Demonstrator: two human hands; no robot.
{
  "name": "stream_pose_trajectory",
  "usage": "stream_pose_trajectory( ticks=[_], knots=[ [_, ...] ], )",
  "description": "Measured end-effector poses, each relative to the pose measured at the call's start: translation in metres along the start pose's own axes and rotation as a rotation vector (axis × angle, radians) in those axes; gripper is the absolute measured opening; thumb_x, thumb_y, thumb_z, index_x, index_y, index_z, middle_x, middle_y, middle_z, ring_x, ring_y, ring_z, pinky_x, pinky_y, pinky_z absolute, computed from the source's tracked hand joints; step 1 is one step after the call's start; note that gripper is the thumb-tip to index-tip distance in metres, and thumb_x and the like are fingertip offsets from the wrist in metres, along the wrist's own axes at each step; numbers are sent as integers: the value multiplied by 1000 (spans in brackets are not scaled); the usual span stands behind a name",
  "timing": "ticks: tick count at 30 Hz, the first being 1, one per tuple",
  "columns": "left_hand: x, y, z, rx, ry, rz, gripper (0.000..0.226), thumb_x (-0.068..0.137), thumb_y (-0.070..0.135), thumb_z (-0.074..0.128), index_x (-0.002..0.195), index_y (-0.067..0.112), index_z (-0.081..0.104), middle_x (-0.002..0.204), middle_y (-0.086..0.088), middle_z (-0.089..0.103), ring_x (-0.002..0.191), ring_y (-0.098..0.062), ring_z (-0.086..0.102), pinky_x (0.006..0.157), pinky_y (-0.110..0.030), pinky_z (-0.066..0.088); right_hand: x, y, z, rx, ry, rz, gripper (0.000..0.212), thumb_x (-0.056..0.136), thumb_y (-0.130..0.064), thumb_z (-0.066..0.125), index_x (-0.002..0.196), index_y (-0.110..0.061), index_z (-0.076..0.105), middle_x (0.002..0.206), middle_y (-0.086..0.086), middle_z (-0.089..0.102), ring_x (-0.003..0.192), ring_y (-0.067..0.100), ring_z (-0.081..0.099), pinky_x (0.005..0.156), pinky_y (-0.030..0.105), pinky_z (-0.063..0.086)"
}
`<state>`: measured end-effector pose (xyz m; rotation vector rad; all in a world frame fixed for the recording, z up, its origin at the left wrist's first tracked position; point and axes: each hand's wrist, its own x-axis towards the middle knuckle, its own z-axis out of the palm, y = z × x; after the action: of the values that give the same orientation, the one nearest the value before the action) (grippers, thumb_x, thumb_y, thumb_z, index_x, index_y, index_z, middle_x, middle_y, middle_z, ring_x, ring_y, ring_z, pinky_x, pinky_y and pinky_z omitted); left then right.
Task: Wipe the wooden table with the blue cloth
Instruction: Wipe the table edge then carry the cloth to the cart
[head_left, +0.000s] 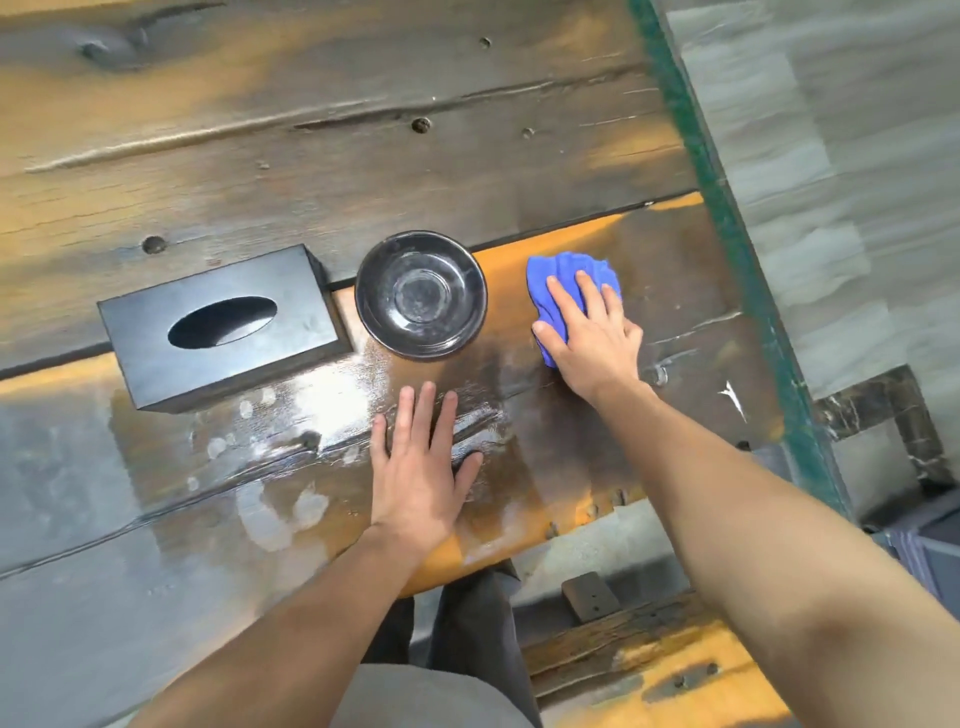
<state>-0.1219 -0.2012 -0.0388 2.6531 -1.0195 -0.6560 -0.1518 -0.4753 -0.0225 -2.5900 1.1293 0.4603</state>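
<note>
The wooden table (311, 171) fills most of the view, its planks dark and glossy with light patches. A crumpled blue cloth (558, 270) lies on the table's right part, just right of a black bowl. My right hand (592, 338) presses flat on the cloth, fingers spread over it, covering its near half. My left hand (423, 467) rests palm down on the bare wood near the front edge, fingers apart, holding nothing.
A black bowl (421, 296) stands between the cloth and a black tissue box (223, 327) to the left. The table's right edge has a green rim (727, 228), with tiled floor beyond. A wooden bench (649, 654) sits below the front edge.
</note>
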Motion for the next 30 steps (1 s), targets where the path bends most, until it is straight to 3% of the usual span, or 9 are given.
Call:
stream_pose_trajectory(
  ticks=[4, 8, 14, 18, 22, 25, 27, 28, 30],
  knots=[
    [1, 0, 0, -4, -21, -12, 78, 100, 62, 41, 166, 26, 17, 176, -2, 5, 162, -21, -11, 128, -54, -4, -12, -3, 19, 26, 164, 16, 49, 100, -59, 44, 148, -47, 44, 158, -5, 42, 146, 29, 35, 101, 51, 38],
    [1, 2, -1, 14, -38, -29, 79, 101, 64, 36, 166, 29, 11, 176, 1, -1, 160, -18, -19, 128, -52, -8, -36, -1, 31, 32, 316, -39, 35, 95, -42, 64, 128, -31, 68, 127, 5, 67, 110, 37, 60, 74, 48, 52],
    [-1, 14, -7, -57, 5, -51, 72, 100, 54, 46, 161, 18, 31, 173, -9, 18, 162, -28, 4, 128, -48, 2, -89, 23, 37, 80, 216, -82, 32, 95, -29, 67, 126, -19, 68, 112, 14, 64, 98, 38, 58, 73, 43, 55],
    [-9, 39, -12, -153, 23, -70, 61, 102, 42, 56, 154, 13, 43, 167, -11, 34, 156, -31, 25, 126, -49, 19, -126, 56, 32, 392, 66, 40, 35, 105, -29, 52, 137, -19, 60, 123, 13, 52, 109, 31, 54, 92, 37, 48],
    [-18, 78, -16, -206, -22, 12, 54, 99, 46, 52, 143, 14, 55, 151, -8, 53, 143, -31, 45, 117, -49, 34, -164, 97, 23, 722, -41, 203, 34, 107, -26, 49, 138, -18, 61, 124, 14, 53, 111, 30, 58, 99, 34, 44],
    [-25, 115, -16, -250, -117, 80, 54, 96, 49, 49, 133, 13, 61, 133, -7, 64, 128, -29, 56, 112, -44, 41, -197, 133, 21, 947, -35, 323, 29, 106, -24, 50, 129, -18, 66, 115, 10, 67, 105, 24, 62, 91, 28, 45],
    [-28, 141, -14, -243, -190, 114, 55, 95, 51, 50, 134, 13, 62, 131, -6, 66, 125, -27, 58, 111, -39, 42, -224, 158, 19, 1047, -21, 425, 27, 106, -31, 47, 118, -18, 68, 93, 1, 68, 83, 16, 63, 75, 21, 47],
    [-27, 155, -11, -238, -220, 137, 55, 95, 51, 51, 133, 14, 63, 130, -6, 67, 123, -26, 60, 109, -37, 42, -237, 170, 19, 1084, -6, 477, 28, 106, -35, 46, 112, -19, 68, 83, -3, 66, 73, 13, 61, 70, 22, 48],
    [-26, 184, -7, -212, -291, 195, 48, 97, 51, 53, 128, 16, 66, 124, -5, 69, 117, -25, 62, 102, -33, 45, -263, 196, 26, 1113, 28, 578, 27, 105, -39, 45, 103, -23, 66, 79, -4, 65, 72, 16, 61, 75, 33, 51]
  ],
)
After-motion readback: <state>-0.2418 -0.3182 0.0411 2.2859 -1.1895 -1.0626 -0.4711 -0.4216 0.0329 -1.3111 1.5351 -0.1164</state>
